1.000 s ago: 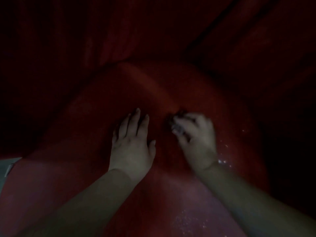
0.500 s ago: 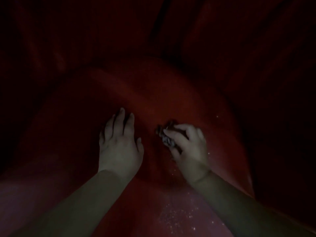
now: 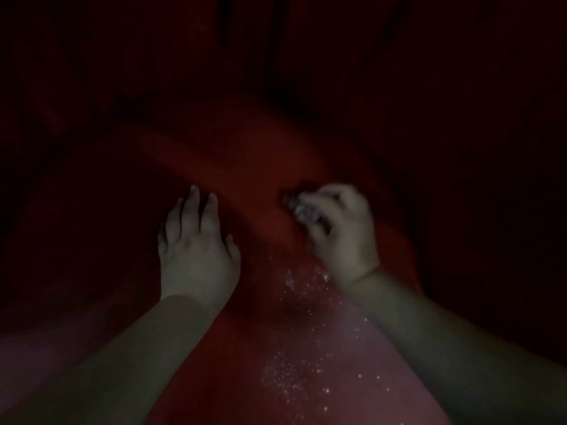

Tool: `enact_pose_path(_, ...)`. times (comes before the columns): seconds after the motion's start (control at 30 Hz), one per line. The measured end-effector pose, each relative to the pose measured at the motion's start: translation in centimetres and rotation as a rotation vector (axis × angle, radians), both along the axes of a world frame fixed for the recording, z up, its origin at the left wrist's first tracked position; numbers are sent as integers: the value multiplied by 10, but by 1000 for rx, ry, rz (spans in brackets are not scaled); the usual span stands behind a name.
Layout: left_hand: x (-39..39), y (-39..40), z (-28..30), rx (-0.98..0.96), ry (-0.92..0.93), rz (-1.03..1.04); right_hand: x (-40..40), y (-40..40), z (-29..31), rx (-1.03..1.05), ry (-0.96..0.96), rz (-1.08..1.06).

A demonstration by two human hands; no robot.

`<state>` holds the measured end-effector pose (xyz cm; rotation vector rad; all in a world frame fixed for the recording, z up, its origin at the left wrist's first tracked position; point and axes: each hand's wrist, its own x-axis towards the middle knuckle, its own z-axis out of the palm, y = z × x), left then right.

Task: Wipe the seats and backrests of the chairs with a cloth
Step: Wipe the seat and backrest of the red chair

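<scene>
- Red chair seat [image 3: 245,167] fills the dim view; pale specks [image 3: 294,372] lie on its near part.
- Since a second ago the right hand [image 3: 340,231] has carried the cloth [image 3: 302,207] rightward along the seat's raised far edge, so the wipe looks mid-stroke.
- It pinches the cloth, a small wad with no clear long axis, poking left past the fingertips.
- Left hand [image 3: 196,250] stays flat, fingers straight, pressing the seat.
</scene>
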<state>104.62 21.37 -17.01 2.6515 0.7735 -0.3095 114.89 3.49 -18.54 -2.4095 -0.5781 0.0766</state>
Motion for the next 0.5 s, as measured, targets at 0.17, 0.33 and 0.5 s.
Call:
enact_pose_path(0.17, -3, 0, -4, 22, 3, -14, 65, -13, -11, -68, 57, -342)
enact_pose_path(0.33, -2, -3, -5, 20, -9, 13, -53, -19, -4, -35, 48, -26)
enact_pose_path(0.5, -2, -3, -4, 37, -31, 6, 11, -26, -8, -19, 62, -168)
